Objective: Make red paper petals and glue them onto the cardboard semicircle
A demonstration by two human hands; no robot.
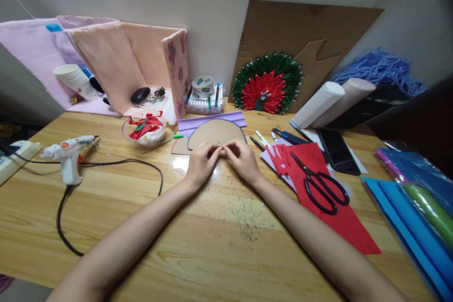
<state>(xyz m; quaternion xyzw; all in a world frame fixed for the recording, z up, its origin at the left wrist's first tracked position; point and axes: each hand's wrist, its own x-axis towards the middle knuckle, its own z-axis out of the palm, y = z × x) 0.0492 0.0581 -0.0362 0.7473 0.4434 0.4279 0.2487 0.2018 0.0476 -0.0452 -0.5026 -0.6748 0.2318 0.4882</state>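
My left hand (203, 163) and my right hand (242, 158) meet at the fingertips near the middle of the table. Thumbs and index fingers of both are pinched together on a tiny red piece (222, 152), mostly hidden by the fingers; its exact kind cannot be made out. Just behind the hands lies a rounded cardboard piece (215, 132) with a dark blue edge, partly covered by them. Purple crepe paper (189, 125) sits behind it. Right of my right hand, black-handled scissors (314, 181) rest on red paper (339, 226).
At left, a white glue gun (71, 155) trails a black cord across the table. A plastic bowl (150, 139) holds red scraps. Behind stand a marker box (203, 104), a green-and-red fan-shaped ornament (267, 82) and a cardboard sheet (283, 23). A phone (338, 151) lies at right.
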